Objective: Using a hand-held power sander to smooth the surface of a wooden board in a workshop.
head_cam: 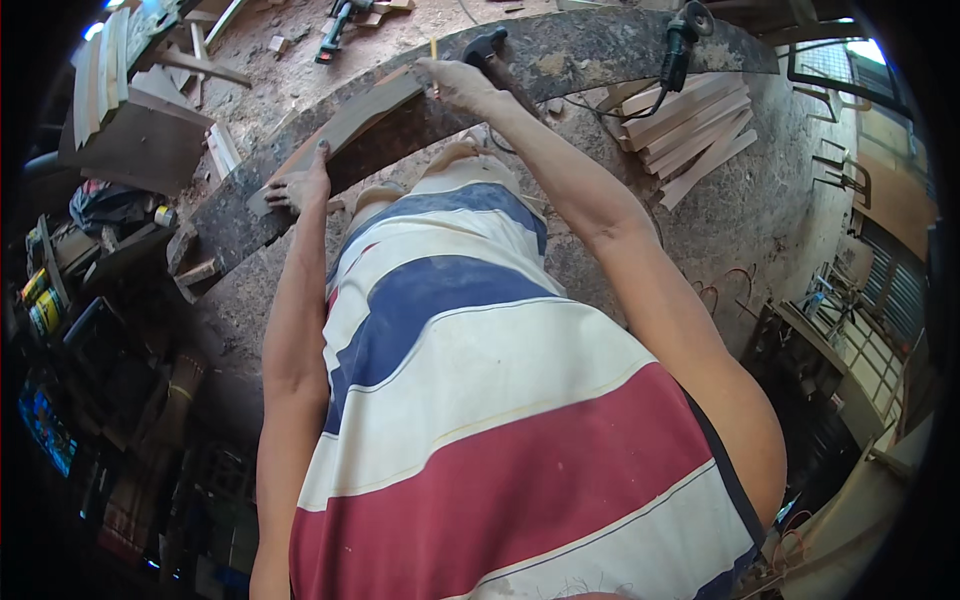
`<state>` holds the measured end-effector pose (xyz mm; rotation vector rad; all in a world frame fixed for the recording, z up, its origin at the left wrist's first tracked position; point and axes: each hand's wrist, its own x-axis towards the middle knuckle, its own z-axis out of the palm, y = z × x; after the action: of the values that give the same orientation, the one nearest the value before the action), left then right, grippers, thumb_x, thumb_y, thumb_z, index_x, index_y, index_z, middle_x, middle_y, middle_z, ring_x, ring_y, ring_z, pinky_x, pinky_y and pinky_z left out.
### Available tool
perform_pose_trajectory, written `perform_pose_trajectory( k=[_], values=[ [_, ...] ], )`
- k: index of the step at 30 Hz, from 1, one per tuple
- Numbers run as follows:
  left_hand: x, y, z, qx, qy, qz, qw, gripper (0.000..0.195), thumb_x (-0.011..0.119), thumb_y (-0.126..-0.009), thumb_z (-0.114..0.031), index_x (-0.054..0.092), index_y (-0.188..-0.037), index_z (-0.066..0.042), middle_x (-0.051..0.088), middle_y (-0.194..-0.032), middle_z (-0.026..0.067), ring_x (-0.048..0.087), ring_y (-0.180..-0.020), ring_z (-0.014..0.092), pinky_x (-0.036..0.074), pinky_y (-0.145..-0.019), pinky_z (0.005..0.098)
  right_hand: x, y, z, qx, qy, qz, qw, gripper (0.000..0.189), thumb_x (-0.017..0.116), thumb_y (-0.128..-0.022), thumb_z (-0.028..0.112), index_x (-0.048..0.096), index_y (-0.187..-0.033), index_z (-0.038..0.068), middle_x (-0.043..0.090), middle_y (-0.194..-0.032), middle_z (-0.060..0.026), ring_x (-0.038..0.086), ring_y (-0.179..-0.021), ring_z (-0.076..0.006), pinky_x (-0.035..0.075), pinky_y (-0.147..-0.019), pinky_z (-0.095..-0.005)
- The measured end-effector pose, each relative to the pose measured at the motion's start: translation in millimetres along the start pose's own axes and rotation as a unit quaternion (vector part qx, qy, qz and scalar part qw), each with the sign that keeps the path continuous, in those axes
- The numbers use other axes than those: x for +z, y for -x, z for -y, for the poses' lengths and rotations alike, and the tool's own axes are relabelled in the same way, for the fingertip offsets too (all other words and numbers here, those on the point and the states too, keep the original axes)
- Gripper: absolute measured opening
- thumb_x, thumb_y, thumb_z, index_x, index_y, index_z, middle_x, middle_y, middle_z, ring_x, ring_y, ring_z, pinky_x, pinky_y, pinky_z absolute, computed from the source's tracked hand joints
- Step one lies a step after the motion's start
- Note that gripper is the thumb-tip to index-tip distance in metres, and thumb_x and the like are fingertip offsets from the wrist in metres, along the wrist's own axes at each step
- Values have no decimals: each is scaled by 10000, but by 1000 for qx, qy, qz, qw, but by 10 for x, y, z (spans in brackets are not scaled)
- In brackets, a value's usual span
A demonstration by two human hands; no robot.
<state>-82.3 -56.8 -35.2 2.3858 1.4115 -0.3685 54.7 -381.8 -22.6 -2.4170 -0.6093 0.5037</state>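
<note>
A curved wooden piece (364, 120) lies slantwise on the dark, worn bench plank (600, 56). My left hand (302, 186) grips its near left end, thumb on the upper face and fingers spread over the end. At the other end is my right hand (466, 88), with a yellow pencil (433, 49) held upright between its fingers. Those fingers are close to the piece's far end; whether they touch it I cannot tell. Just right of this hand rests a hammer (486, 46), its dark head on the plank and its wooden handle partly behind my wrist.
An angle grinder (675, 60) with a cord sits at the plank's right. Below it, cut wooden strips (686, 127) are stacked on the floor. A cordless power tool (335, 30) and wood scraps lie beyond the plank. Clamps (847, 180) hang on the right wall. Boards (135, 142) stand at left.
</note>
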Motion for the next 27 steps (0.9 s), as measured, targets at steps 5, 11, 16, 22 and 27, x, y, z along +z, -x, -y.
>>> perform_pose_trajectory(
  k=[5, 11, 16, 22, 27],
  values=[
    [-370, -204, 387, 73, 18, -116, 990, 1335, 753, -772, -827, 344, -1560, 170, 332, -1604, 439, 320, -1550, 488, 290, -1261, 504, -235, 301, 172, 95, -11, -63, 993, 489, 408, -1124, 463, 535, -1490, 164, 730, -1167, -288, 694, -1107, -492, 553, -930, -550],
    [-1177, -741, 578, 298, -18, 81, 951, 372, 874, -829, -413, 792, -944, -68, 789, -917, 152, 759, -888, 324, 579, -805, 435, -239, 854, 787, 67, -124, -68, 988, 338, 568, -1079, 301, 699, -1290, 72, 764, -1106, -221, 764, -1012, -323, 587, -888, -412],
    [-1153, -1022, 624, 327, -30, 148, 933, 368, 904, -779, -378, 780, -912, -58, 777, -902, 173, 754, -877, 324, 575, -801, 429, 318, 810, 1549, -17, -218, 28, 975, 272, 658, -1010, 180, 715, -1222, 20, 776, -1079, -182, 761, -983, -275, 603, -856, -382],
    [-1154, -1100, 619, 350, -48, 161, 922, 396, 878, -711, -397, 773, -886, -58, 769, -913, 200, 749, -885, 342, 574, -802, 449, 909, 536, 2155, -165, -132, 72, 975, 304, 648, -991, 180, 710, -1262, 57, 727, -1107, -141, 727, -993, -345, 600, -860, -427],
    [-1104, -1125, 699, 380, -9, 139, 914, 404, 859, -698, -394, 734, -865, -48, 740, -812, 176, 716, -774, 307, 555, -740, 417, 1371, 286, 2508, -280, -27, 106, 954, 348, 632, -1006, 195, 669, -1313, 36, 681, -1151, -147, 683, -1083, -345, 584, -890, -477]
  ],
)
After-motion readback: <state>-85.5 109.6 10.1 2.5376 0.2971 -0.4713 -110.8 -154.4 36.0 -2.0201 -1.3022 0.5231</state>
